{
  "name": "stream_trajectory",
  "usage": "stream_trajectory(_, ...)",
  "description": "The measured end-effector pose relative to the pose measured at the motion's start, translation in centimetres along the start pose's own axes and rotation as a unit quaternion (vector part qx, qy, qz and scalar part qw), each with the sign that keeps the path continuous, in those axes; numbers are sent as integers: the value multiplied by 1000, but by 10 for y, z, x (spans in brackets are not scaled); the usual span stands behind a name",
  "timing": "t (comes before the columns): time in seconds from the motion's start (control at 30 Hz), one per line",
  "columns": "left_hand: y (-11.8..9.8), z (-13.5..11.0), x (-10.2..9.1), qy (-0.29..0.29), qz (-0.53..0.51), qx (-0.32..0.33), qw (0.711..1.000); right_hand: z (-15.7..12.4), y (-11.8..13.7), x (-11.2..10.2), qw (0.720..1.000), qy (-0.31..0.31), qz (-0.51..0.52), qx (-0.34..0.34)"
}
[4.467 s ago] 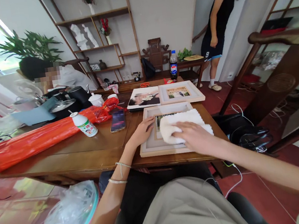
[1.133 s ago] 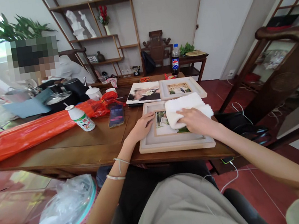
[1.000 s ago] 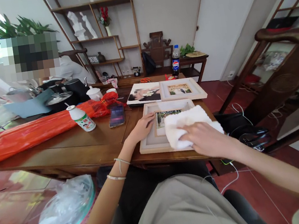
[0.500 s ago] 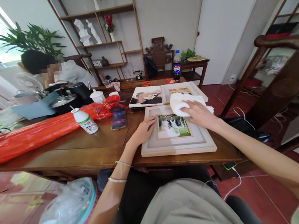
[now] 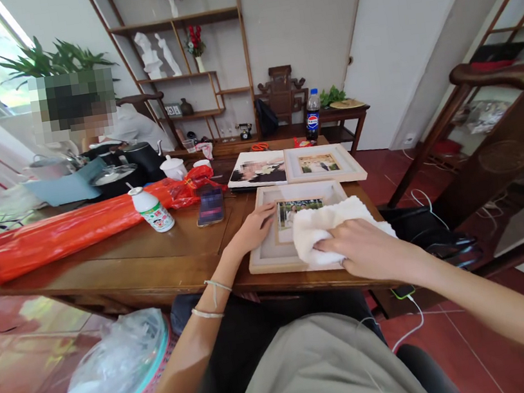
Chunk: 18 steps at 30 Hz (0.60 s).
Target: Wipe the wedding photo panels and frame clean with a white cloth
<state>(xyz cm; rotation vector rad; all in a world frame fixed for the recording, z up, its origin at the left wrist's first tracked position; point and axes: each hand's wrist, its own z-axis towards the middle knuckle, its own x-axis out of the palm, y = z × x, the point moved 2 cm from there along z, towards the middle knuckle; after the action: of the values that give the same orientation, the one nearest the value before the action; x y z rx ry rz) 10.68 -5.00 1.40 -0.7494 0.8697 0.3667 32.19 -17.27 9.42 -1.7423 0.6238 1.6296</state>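
Note:
A pale wooden picture frame [image 5: 270, 254] with a photo lies flat on the brown table [image 5: 152, 251] in front of me. My left hand [image 5: 253, 229] rests on its left edge, fingers stretched flat. My right hand [image 5: 367, 250] presses a white cloth [image 5: 320, 230] onto the frame's near right part, fingers curled over the cloth. The cloth hides most of the photo.
Two more framed pictures [image 5: 323, 163] lie beyond. A phone [image 5: 210, 206], a small white bottle [image 5: 151, 209] and a long orange plastic bundle [image 5: 53, 235] lie to the left. Another person [image 5: 100, 125] sits behind pots. A plastic bag [image 5: 120, 366] lies on the floor at left.
My right hand has drawn the cloth from the frame's far right corner back toward me over the photo. The left hand stays on the frame's left edge.

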Motion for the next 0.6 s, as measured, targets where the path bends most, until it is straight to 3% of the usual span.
stream_trajectory(0.1,0,1,0,8,5,0,1000,-10,14,-2,1000,-7,24,-10)
stream_trajectory(0.2,0,1,0,12,10,-1,1000,1,5,14,999,-44,26,-4)
stream_trajectory(0.37,-1,0,-1,11,8,-1,1000,38,-50,44,992,-98,-35,76)
stream_trajectory(0.5,-1,0,-2,11,4,-2,1000,65,-92,47,984,-130,-73,95)
stream_trajectory(0.6,0,0,-1,12,1,-1,1000,77,-99,44,989,-104,-71,82)
